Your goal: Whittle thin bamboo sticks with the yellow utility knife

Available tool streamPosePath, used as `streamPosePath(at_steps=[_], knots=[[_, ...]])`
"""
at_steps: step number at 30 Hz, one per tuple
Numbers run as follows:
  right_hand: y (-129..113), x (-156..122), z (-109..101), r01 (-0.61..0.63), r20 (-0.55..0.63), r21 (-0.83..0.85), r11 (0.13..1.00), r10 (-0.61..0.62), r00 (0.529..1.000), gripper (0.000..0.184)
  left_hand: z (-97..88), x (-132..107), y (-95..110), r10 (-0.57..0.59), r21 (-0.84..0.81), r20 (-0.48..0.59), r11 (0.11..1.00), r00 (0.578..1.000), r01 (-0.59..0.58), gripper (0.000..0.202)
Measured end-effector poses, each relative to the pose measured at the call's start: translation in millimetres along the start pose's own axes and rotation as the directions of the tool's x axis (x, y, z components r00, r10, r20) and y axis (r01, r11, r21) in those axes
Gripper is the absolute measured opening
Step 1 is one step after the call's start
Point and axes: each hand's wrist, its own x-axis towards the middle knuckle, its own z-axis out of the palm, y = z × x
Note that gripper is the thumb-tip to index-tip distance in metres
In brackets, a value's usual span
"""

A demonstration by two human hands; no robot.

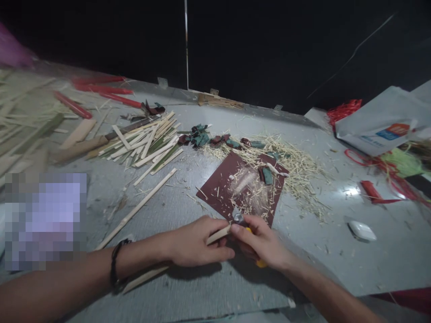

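My left hand (200,240) is closed around a thin bamboo strip (218,234). Its tail comes out below my wrist, toward the lower left. My right hand (261,240) grips a yellow-handled utility knife (261,263), with the metal blade end against the strip near my thumb. Most of the knife handle is hidden by my fingers. Just beyond both hands lies a dark brown square sheet of sandpaper (215,184), partly covered with pale shavings. A small green and brown crumpled scrap (266,175) rests on it.
A pile of cut bamboo strips (148,146) and one long strip (141,206) lie at left, near a large knife (90,143) and red sticks (101,88). Shavings (299,166) spread right of the sheet. A white plastic bag (377,121) and a white mouse-like object (362,231) are at right.
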Motion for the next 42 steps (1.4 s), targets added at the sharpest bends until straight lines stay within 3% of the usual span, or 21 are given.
streamPosePath(at_steps=[3, 9, 15, 20, 24, 27, 31, 36, 42], knots=[[2, 2, 3, 0.011, -0.048, -0.010, 1.000, -0.012, 0.999, 0.054, 2.6, 0, -1, 0.020, 0.006, 0.001, 1.000, 1.000, -0.020, 0.020], [1, 4, 8, 0.026, -0.151, 0.071, 0.997, -0.015, 0.988, 0.058, 12.5, 2, -6, 0.038, 0.070, -0.185, 0.997, 0.982, -0.025, 0.021], [-2, 7, 2, 0.036, -0.228, 0.192, 0.981, 0.009, 0.974, 0.055, 11.3, 0, -3, 0.033, 0.031, -0.211, 0.999, 0.977, -0.027, 0.029], [-7, 4, -7, 0.061, -0.126, 0.216, 0.975, -0.034, 0.991, 0.056, 8.0, 3, -4, 0.043, -0.116, -0.246, 0.991, 0.968, -0.073, 0.030], [-9, -2, -9, -0.074, 0.077, 0.091, 0.993, 0.067, 0.995, 0.061, 7.1, 1, -4, 0.029, -0.132, -0.226, 0.989, 0.974, -0.060, 0.035], [-7, -3, -6, -0.129, 0.155, 0.032, 0.991, 0.122, 0.980, 0.064, 6.3, -2, -3, 0.016, -0.075, -0.203, 0.997, 0.979, -0.032, 0.038], [-2, 0, -5, -0.133, 0.163, 0.021, 0.991, 0.128, 0.978, 0.065, 4.6, -4, -4, 0.026, -0.078, -0.193, 0.996, 0.981, -0.042, 0.039], [2, 0, -6, -0.102, 0.162, 0.031, 0.994, 0.096, 0.982, 0.062, 2.1, -2, -4, 0.044, -0.119, -0.106, 0.991, 0.993, -0.057, 0.040], [4, 1, -3, -0.140, 0.169, 0.110, 0.984, 0.120, 0.978, 0.059, 1.3, -2, 0, 0.096, 0.019, -0.118, 0.995, 0.988, -0.095, 0.040]])
